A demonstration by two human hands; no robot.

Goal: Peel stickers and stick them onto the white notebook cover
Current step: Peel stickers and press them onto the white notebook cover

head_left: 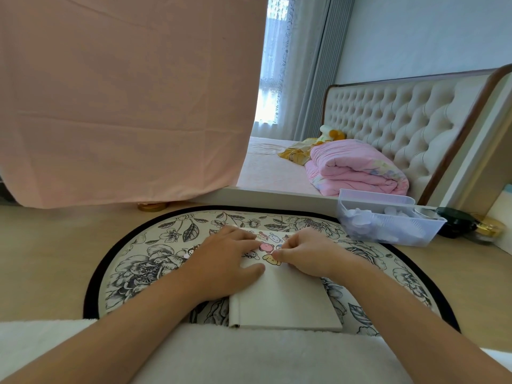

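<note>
My right hand [302, 254] is curled, thumb and fingertips pinched at a small sticker on the white notebook [282, 297]; can't tell if I've got it gripped or I'm just pressing it down. My left hand [224, 261] lies flat and open on the cover, holding nothing. Stickers [267, 252] cluster at the cover's far end. Notebook lies on a floral mat [144, 261]; clear plastic bin [388, 221] far right.
</note>
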